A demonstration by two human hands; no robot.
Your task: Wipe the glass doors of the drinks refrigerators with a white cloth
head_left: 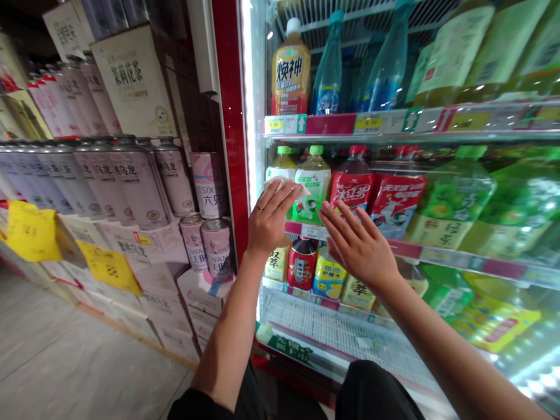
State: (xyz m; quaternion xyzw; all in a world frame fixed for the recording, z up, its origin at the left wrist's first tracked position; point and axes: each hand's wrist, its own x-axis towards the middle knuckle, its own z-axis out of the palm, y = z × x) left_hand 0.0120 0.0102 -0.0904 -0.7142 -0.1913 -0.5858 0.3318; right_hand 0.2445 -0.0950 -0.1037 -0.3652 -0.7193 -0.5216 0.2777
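Bare forearms (230, 332) raised; left hand (271, 220) flat, unclenched, pinning soft, light white cloth (282, 186) to fridge door (234, 128); right hand (361, 245) open, empty.

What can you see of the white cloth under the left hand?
The white cloth looks thin and soft, though it could be a tissue. Only a small crumpled part shows past the fingertips of the left hand, which press it flat. It sits at the front of the drinks cooler, level with the bottle tops on the middle shelf. Nothing else visibly touches it.

Left hand (271, 219) and right hand (361, 245) raised, open
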